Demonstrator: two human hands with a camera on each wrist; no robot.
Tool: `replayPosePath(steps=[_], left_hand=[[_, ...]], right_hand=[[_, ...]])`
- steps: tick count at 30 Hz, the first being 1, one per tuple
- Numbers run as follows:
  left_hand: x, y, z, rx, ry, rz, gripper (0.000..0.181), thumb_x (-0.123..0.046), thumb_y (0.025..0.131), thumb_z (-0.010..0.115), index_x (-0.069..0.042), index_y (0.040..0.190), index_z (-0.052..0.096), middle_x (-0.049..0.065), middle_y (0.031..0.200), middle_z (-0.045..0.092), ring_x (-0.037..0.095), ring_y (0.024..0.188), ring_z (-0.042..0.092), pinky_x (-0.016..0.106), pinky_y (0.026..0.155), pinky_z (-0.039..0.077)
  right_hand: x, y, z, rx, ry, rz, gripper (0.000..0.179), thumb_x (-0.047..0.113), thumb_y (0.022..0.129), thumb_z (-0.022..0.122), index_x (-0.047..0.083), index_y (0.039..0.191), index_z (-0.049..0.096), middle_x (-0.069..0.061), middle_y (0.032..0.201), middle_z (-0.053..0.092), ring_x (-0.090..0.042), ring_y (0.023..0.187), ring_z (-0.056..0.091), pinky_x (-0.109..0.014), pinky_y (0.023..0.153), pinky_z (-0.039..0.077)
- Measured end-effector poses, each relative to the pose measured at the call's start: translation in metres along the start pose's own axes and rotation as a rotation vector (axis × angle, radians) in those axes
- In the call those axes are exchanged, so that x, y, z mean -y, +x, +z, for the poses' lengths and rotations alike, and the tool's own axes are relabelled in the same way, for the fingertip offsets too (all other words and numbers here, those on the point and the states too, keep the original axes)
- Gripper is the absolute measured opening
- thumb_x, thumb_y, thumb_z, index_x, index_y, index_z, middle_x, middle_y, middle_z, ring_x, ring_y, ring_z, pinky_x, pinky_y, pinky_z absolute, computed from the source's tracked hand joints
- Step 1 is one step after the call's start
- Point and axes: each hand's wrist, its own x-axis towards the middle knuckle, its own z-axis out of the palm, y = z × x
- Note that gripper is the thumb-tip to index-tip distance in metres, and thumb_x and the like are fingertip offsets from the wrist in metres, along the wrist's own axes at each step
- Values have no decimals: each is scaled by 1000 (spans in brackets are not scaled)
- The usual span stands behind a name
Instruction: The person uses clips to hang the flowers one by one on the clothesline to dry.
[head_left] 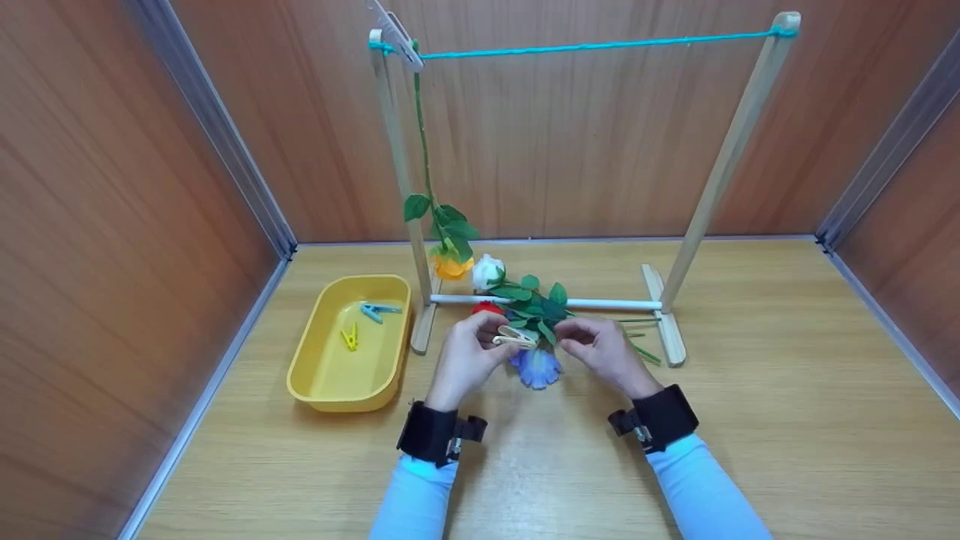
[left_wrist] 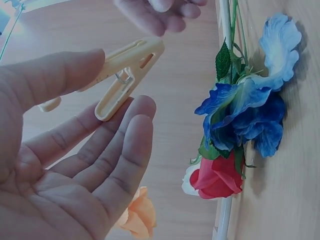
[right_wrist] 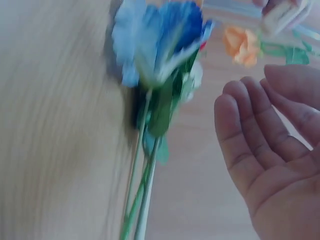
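My left hand [head_left: 466, 356] pinches a cream clothespin [left_wrist: 131, 75] between thumb and fingers, over the flowers in the middle of the table. My right hand [head_left: 606, 352] holds nothing; its fingers are relaxed and slightly bent, a little right of the clothespin. Below the hands lie a blue flower [head_left: 538, 370], a red rose [left_wrist: 219, 177] and a white rose [head_left: 487, 271], their green stems [right_wrist: 142, 195] pointing right. At the line's left end, a pale clothespin [head_left: 403, 43] holds an orange rose [head_left: 452, 267], which hangs bloom down.
A turquoise line [head_left: 600, 46] is strung between the two posts [head_left: 720, 172] of a wooden stand, joined low down by a white bar [head_left: 615, 304]. To the left, a yellow tub [head_left: 319, 386] holds a blue clothespin [head_left: 380, 310] and a yellow clothespin [head_left: 349, 337]. Wood-grain panels enclose the table.
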Motion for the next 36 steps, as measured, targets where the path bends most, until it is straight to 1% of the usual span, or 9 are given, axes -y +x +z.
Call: replayPosePath(steps=[3, 5, 9, 12, 16, 22, 24, 30, 36], left_hand=[[0, 0, -2, -13, 7, 3, 30, -4, 86, 82, 1, 113, 71, 13, 103, 71, 22, 91, 66, 34, 83, 58], [0, 0, -3, -16, 5, 5, 29, -3, 86, 82, 1, 113, 71, 13, 103, 71, 23, 91, 66, 34, 83, 58], [0, 1, -6, -21, -3, 6, 29, -3, 87, 80, 0, 114, 71, 12, 103, 71, 23, 92, 66, 35, 83, 58], [1, 1, -8, -30, -5, 4, 29, -3, 87, 80, 0, 115, 71, 12, 103, 71, 24, 93, 66, 35, 83, 59], [1, 0, -10, -38, -11, -2, 30, -3, 88, 80, 0, 116, 70, 12, 102, 71, 24, 93, 66, 34, 83, 60], [1, 0, -11, -58, -10, 5, 31, -3, 87, 81, 3, 115, 70, 13, 100, 72, 23, 91, 66, 33, 81, 60], [0, 0, -11, -64, -9, 13, 31, -3, 87, 80, 4, 115, 70, 13, 99, 72, 23, 90, 66, 33, 81, 59], [0, 0, -13, -72, -20, 17, 28, -2, 87, 80, 3, 113, 70, 14, 99, 72, 23, 90, 67, 36, 82, 60], [1, -1, -14, -78, -30, 24, 28, -2, 87, 80, 3, 113, 70, 14, 99, 72, 23, 89, 67, 33, 80, 60]], right_hand=[[-7, 1, -9, -52, -34, 57, 21, -2, 94, 71, -2, 114, 74, -15, 109, 74, -28, 98, 69, -25, 84, 54], [-13, 1, -15, -84, -59, 97, 22, -2, 93, 71, -2, 115, 74, -15, 109, 74, -29, 99, 69, -28, 85, 54], [-24, 0, -26, -152, -160, 140, 21, -4, 92, 70, -5, 113, 74, -19, 106, 74, -34, 99, 68, -41, 87, 55], [-31, -1, -31, -179, -255, 160, 20, -5, 91, 70, -8, 110, 73, -23, 104, 72, -37, 98, 67, -49, 87, 54], [-39, -2, -31, -173, -359, 178, 19, -5, 89, 70, -8, 108, 72, -25, 106, 69, -40, 97, 66, -53, 86, 54], [-49, 1, -28, -182, -429, 140, 25, -9, 87, 69, -9, 112, 71, -26, 112, 66, -42, 96, 66, -54, 84, 56], [-50, 3, -28, -170, -445, 139, 28, -9, 87, 68, -9, 115, 71, -27, 115, 67, -43, 100, 66, -55, 88, 55], [-53, 9, -30, -93, -450, 179, 34, -7, 90, 62, -10, 124, 67, -30, 124, 67, -48, 119, 61, -59, 103, 47], [-54, 17, -32, -51, -385, 267, 34, 1, 95, 59, -8, 127, 67, -30, 125, 68, -43, 113, 65, -56, 98, 52]])
